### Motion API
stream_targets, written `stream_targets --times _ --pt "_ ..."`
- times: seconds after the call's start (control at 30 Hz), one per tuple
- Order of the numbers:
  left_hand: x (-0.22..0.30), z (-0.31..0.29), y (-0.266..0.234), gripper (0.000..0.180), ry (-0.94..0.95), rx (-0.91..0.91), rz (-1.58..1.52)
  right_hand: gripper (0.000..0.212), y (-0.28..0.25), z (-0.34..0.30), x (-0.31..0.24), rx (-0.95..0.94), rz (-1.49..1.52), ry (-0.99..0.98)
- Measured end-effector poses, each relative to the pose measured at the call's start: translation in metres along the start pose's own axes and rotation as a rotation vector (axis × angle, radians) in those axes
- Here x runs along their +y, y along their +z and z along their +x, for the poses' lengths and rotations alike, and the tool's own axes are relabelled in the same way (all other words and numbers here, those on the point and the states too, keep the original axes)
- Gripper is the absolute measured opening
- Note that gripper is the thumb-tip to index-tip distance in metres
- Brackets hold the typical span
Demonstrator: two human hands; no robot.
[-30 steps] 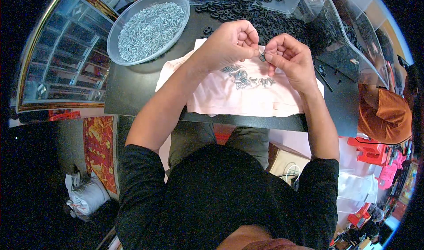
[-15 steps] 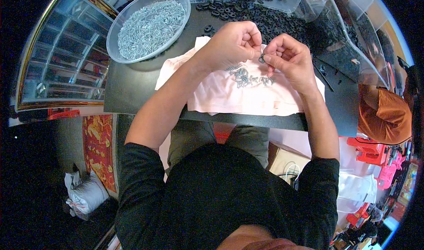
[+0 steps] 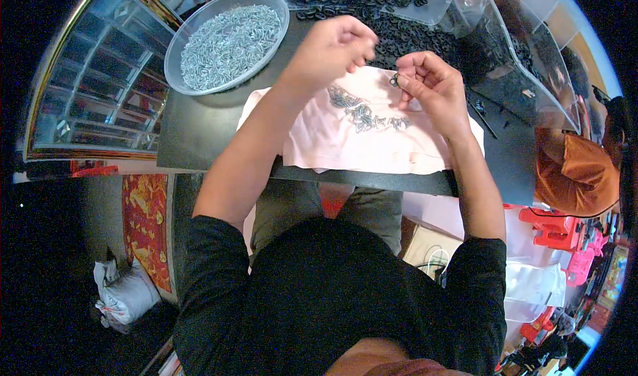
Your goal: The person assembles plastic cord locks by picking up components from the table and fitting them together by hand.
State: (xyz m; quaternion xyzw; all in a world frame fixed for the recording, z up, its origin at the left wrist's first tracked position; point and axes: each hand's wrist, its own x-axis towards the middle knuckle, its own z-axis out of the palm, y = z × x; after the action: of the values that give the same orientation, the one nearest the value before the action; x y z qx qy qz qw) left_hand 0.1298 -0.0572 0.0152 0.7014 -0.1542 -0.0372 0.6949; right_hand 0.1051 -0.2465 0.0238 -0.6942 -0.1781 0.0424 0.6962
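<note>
My right hand (image 3: 435, 90) pinches a small black ring-shaped piece (image 3: 394, 80) between thumb and finger, just above the pale pink cloth (image 3: 332, 150). To its upper left, my left hand (image 3: 332, 50) is raised with its fingers curled in. Its fingertips are slightly blurred, and whatever they may hold does not show. Small silver screws (image 3: 362, 117) lie loose on the cloth below and between both hands. Beyond the hands spreads a pile of small black plastic pieces (image 3: 405, 40), close to the left hand's fingertips.
A clear round bowl (image 3: 171, 60) full of silver screws stands at the far left of the dark table (image 3: 193, 130). A clear plastic bin (image 3: 438, 10) with black pieces is at the back. Thin dark rods (image 3: 486, 120) lie on the right. Brown cloth (image 3: 578, 173) hangs by the right edge.
My left hand has moved up and left, away from my right hand, uncovering more screws on the cloth. My right hand stays nearly in place with the black piece.
</note>
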Motion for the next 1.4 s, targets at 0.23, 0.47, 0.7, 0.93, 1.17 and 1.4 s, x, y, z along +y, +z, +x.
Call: stream_targets --times 0.23,0.47,0.7,0.93,1.17,1.4 --pt "-0.005 0.006 -0.022 0.006 0.266 0.319 0.538 0.009 -0.016 0.005 0.0 0.019 -0.18 0.111" --pt "-0.014 0.009 -0.009 0.011 0.282 0.166 1.044 0.009 -0.021 0.009 0.001 0.09 -0.06 0.056" --pt "-0.017 0.01 -0.007 0.017 0.189 0.09 1.178 0.009 -0.022 0.009 0.003 0.008 -0.067 0.13" --pt "-0.016 0.014 -0.005 0.016 0.101 0.095 1.094 0.009 -0.022 0.01 0.007 0.019 -0.113 0.087" --pt "-0.019 0.012 0.002 0.016 0.241 0.132 1.119 0.006 -0.025 0.011 0.014 0.058 -0.16 -0.03" --pt "-0.018 0.012 0.008 0.016 0.097 0.113 0.405 0.01 -0.023 0.007 0.003 0.003 -0.11 0.051"
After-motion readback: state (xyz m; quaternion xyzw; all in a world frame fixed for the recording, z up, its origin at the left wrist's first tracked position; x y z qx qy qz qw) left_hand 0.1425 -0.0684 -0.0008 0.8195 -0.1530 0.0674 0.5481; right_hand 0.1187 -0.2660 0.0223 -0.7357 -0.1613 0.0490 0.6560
